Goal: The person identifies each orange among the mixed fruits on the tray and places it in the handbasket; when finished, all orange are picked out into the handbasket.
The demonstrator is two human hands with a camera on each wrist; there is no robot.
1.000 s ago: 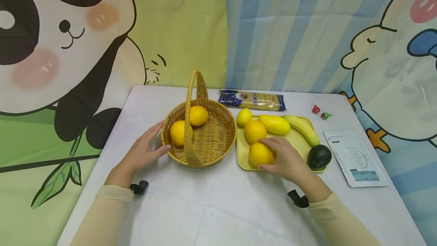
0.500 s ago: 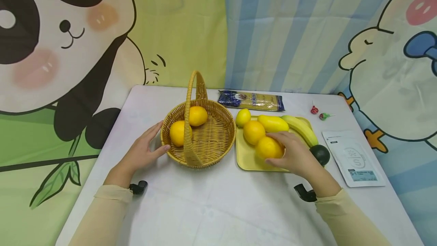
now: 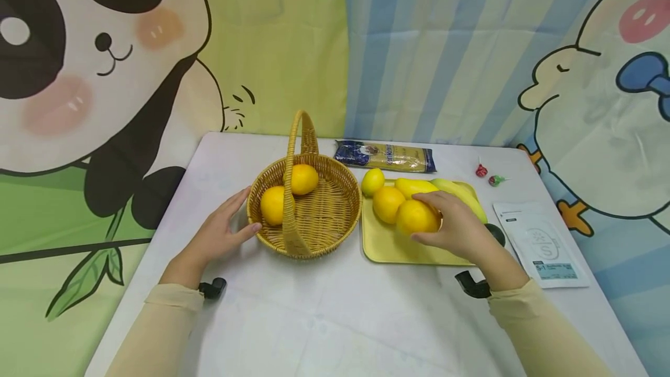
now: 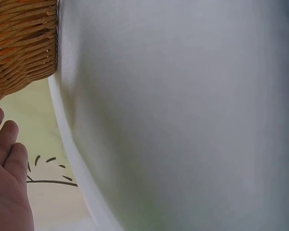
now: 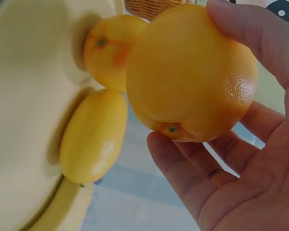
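My right hand holds an orange between thumb and fingers, raised over the yellow tray. On the tray lie a second orange, a long yellow fruit and a banana. Behind my right hand, a dark green round fruit is mostly hidden. My left hand rests against the left side of a wicker basket, its fingers extended and thumb near the front rim. Inside that basket sit two oranges, partly crossed by the upright handle.
A lemon lies at the tray's back left corner. Behind it is a blue and gold packet. Two lollipops and a white pouch lie to the right. A cartoon curtain hangs beyond the table's back edge.
My right hand has lifted the orange off the tray and moved it slightly right and upward, away from its place at the front left. My left hand stays at the basket.
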